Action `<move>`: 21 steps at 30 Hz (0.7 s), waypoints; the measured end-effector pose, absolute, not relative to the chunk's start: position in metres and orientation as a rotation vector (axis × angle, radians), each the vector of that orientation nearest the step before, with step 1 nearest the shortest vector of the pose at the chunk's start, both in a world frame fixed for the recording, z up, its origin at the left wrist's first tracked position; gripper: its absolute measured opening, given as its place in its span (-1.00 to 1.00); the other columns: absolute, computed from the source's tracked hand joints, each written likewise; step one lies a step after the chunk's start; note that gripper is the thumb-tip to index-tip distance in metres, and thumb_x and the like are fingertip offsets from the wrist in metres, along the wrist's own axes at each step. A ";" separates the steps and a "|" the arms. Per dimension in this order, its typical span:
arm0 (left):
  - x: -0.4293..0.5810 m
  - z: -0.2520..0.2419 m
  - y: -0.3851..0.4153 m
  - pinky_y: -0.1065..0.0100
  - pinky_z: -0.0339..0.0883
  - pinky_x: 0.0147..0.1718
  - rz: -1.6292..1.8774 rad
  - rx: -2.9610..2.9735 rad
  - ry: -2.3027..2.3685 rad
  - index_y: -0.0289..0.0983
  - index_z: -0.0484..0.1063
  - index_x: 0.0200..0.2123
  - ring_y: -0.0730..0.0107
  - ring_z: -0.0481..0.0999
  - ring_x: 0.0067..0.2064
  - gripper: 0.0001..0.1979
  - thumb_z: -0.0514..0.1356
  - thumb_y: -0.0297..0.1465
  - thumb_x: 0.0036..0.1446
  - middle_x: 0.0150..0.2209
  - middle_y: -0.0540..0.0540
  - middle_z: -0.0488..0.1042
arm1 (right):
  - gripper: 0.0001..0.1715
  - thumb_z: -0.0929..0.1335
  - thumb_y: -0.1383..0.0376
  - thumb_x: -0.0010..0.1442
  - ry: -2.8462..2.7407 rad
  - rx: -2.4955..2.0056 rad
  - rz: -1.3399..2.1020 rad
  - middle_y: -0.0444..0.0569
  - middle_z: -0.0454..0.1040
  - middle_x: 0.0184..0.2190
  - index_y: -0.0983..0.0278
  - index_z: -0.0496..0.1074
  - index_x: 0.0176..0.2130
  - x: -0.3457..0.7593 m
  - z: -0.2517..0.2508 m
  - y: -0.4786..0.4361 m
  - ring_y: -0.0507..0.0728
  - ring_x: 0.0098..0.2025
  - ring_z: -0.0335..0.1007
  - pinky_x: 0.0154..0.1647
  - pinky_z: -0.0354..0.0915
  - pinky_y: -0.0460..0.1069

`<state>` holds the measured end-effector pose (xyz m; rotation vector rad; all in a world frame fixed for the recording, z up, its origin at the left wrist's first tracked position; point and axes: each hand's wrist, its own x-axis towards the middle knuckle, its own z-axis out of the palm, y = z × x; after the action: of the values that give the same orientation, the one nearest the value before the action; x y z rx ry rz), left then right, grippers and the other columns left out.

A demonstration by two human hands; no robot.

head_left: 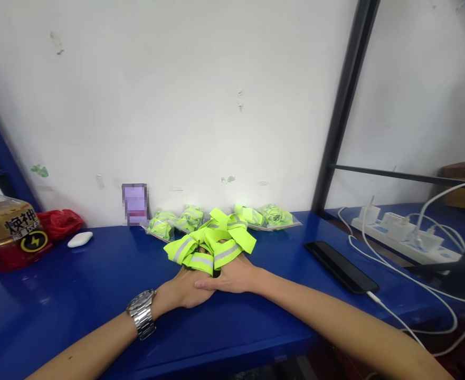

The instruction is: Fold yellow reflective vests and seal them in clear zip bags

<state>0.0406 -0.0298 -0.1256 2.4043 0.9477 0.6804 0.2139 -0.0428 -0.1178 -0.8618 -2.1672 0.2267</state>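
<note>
Head view: left hand and right hand are closing together around crumpled neon strap bundle, fingers curled under it, on glossy blue table.

On the table, the strap bundle lies at the middle, both hands just before it: the left hand touching the right hand. Behind the bundle, packets line the wall. Far left stands a bottle, a bag behind it. Right of the bundle lies a phone; further right, a power strip.
</note>
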 end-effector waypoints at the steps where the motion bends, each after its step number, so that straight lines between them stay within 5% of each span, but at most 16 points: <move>1: 0.040 -0.126 -0.030 0.28 0.32 -0.13 0.663 2.423 0.952 -0.17 0.49 -0.46 0.14 0.49 -0.22 -0.78 0.12 -0.22 0.08 -0.36 -0.10 0.54 | -0.30 0.42 -0.10 -0.01 -2.185 -0.855 0.237 -0.02 0.45 -0.06 0.13 0.35 0.05 0.214 -0.118 -0.044 0.27 0.04 0.30 0.06 0.23 0.09; 5: 0.045 -0.120 -0.036 0.26 0.30 -0.06 0.626 2.537 0.925 -0.17 0.53 -0.25 0.12 0.46 -0.11 -0.76 0.09 -0.26 0.12 -0.20 -0.11 0.55 | -0.37 0.36 -0.03 0.12 -2.232 -0.848 0.296 0.01 0.42 0.01 0.16 0.31 0.11 0.215 -0.116 -0.046 0.26 0.09 0.27 0.11 0.19 0.10; 10: 0.050 -0.115 -0.036 0.19 0.20 0.09 0.480 2.640 0.937 -0.19 0.34 0.11 0.07 0.36 0.09 -0.56 0.07 -0.24 0.17 0.02 -0.14 0.45 | -0.48 0.22 0.08 0.28 -2.297 -0.805 0.351 0.05 0.36 0.09 0.21 0.25 0.16 0.216 -0.115 -0.040 0.22 0.18 0.19 0.18 0.12 0.11; 15: 0.040 -0.113 -0.028 0.08 0.13 0.13 0.442 2.609 0.925 -0.17 0.36 0.07 -0.02 0.32 0.12 -0.56 0.13 -0.16 0.14 0.10 -0.16 0.39 | -0.55 0.14 0.20 0.33 -2.293 -0.785 0.301 0.02 0.37 0.08 0.20 0.20 0.17 0.217 -0.123 -0.033 0.18 0.13 0.23 0.17 0.13 0.10; 21: 0.029 -0.113 -0.031 0.16 0.19 0.06 0.469 2.577 0.968 -0.22 0.40 -0.03 0.05 0.39 0.04 -0.61 0.09 -0.13 0.18 -0.01 -0.16 0.45 | -0.69 0.21 0.33 0.15 -2.332 -0.979 0.178 0.05 0.44 -0.16 0.25 0.35 -0.09 0.218 -0.135 -0.027 0.23 -0.15 0.35 -0.05 0.29 0.11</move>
<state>0.0293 -0.0310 -0.1132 2.5774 0.9677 0.4690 0.2181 -0.0267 -0.1354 -0.9786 -2.3316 0.1781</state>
